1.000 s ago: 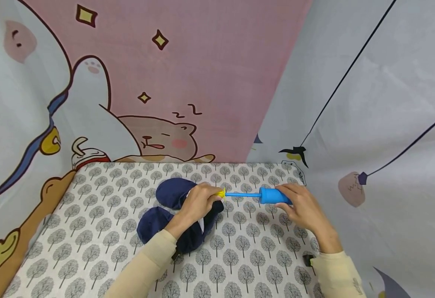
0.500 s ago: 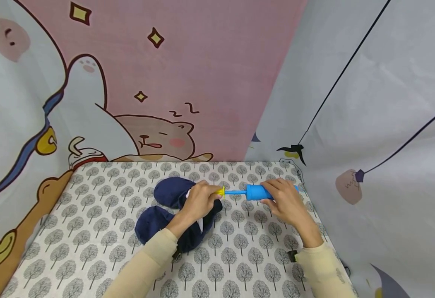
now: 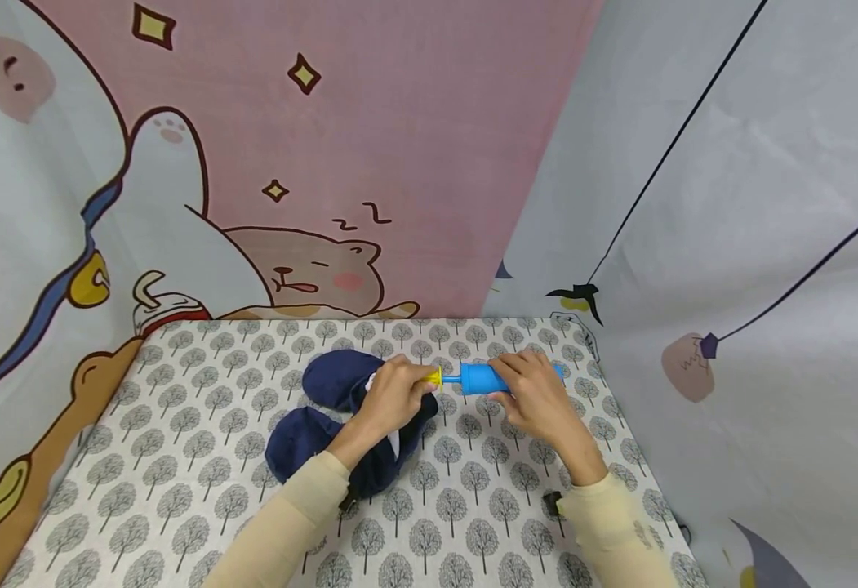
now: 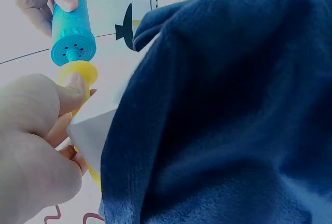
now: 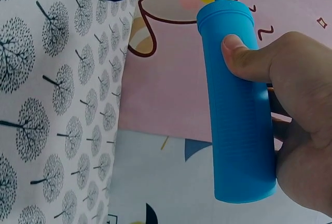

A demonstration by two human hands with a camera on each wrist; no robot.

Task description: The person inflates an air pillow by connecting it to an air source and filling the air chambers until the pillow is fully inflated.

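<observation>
A blue hand pump (image 3: 480, 379) with a yellow end (image 4: 82, 71) lies level above the cloth. My right hand (image 3: 537, 396) grips its barrel, the thumb along the side in the right wrist view. With thumb and fingers, my left hand (image 3: 392, 396) pinches the yellow end; a short stretch of blue rod shows between it and the barrel. Under the left hand lies a navy plush neck pillow (image 3: 304, 441), curved in a U. A pale flap (image 4: 96, 136) pokes out of the pillow beside the left fingers. The yellow piece's far tip is hidden there.
A white cloth (image 3: 429, 539) printed with grey trees covers the table. Behind it hangs a pink curtain (image 3: 436, 163) with cartoon animals, and a pale curtain (image 3: 766, 245) closes the right side. A small black object (image 3: 552, 503) sits by the right cuff.
The right hand has moved left with the blue barrel, sliding it along the rod toward the yellow end, so less rod shows. The left hand and pillow stay nearly in place.
</observation>
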